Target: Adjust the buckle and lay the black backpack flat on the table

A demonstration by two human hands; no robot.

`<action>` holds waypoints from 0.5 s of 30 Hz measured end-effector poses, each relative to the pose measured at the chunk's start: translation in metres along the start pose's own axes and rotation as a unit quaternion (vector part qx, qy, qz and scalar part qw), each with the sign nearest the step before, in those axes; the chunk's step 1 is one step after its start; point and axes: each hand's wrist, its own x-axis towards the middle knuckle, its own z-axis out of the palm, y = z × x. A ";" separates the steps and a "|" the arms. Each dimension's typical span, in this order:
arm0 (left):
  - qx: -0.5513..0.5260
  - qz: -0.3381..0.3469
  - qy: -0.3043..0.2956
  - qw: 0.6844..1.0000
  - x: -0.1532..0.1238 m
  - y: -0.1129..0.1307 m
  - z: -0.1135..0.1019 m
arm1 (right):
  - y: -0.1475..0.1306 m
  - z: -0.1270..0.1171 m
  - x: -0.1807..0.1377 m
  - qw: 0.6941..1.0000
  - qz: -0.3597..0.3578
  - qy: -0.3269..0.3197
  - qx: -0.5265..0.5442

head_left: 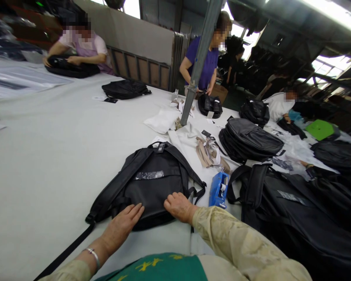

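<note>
A black backpack [152, 183] lies flat on the white table [52, 148] right in front of me, shoulder straps up, with a clear plastic strip across its back panel. My left hand [123, 224] rests flat, fingers apart, on the near left edge of the backpack. My right hand [179, 207] presses knuckles-up on its near right edge; whether its fingers grip the fabric is hidden. One long black strap trails off toward the lower left.
A blue tape dispenser [218, 189] sits just right of the backpack. Piles of black backpacks [283, 210] crowd the right side, another stack [250, 140] beyond. A grey post [197, 66] rises mid-table. Three other people work at the far edges.
</note>
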 end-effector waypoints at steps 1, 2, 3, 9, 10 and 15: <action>0.019 -0.022 -0.011 1.000 0.001 0.006 0.000 | -0.002 0.003 0.000 1.000 0.003 -0.004 0.001; 0.038 -0.043 -0.019 0.998 0.003 0.015 -0.001 | -0.003 0.006 0.001 1.000 0.007 -0.005 0.002; 0.050 -0.055 -0.025 0.997 0.007 0.025 -0.003 | -0.004 0.009 0.001 1.000 0.010 -0.003 0.002; 0.022 -0.019 -0.011 1.000 0.057 0.077 -0.024 | -0.005 0.006 -0.006 0.998 0.019 0.034 0.041; 0.020 -0.028 -0.006 0.999 0.065 0.079 -0.027 | -0.007 0.005 -0.012 0.996 0.035 0.051 0.063; 0.001 -0.017 0.012 1.000 0.079 0.069 -0.029 | -0.025 0.017 -0.049 0.813 0.361 0.204 0.408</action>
